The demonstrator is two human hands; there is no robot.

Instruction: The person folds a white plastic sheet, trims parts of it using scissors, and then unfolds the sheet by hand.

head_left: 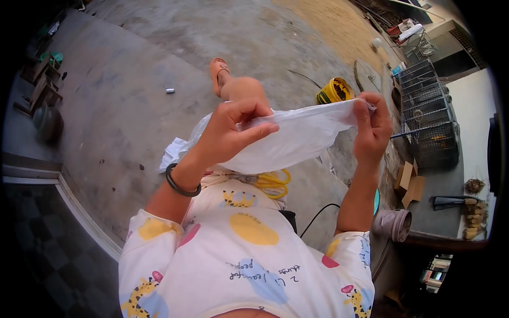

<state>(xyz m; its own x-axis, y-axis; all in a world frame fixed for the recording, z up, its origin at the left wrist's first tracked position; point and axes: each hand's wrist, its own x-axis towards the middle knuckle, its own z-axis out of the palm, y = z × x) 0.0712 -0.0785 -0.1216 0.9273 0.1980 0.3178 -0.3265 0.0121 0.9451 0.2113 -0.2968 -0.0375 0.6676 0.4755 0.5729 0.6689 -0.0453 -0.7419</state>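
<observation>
A thin white cloth (291, 140) is stretched between my two hands, its upper edge pulled nearly straight. My left hand (233, 127), with a dark bangle at the wrist, grips that edge near its middle between thumb and fingers. At the right end, my right hand (373, 127) pinches the cloth's corner between thumb and forefinger. The rest of the fabric hangs over my lap, and a crumpled white part (174, 153) shows beyond my left forearm. Yellow-handled scissors (273, 184) lie on my lap below the cloth, their blades partly hidden.
A yellow bucket (335, 91) stands on the concrete floor ahead. To the right are wire cages (428, 114), an open cardboard box (409, 184) and a pinkish bucket (392, 225). Wooden stools (45, 87) sit at far left. A small white object (169, 90) lies on the floor.
</observation>
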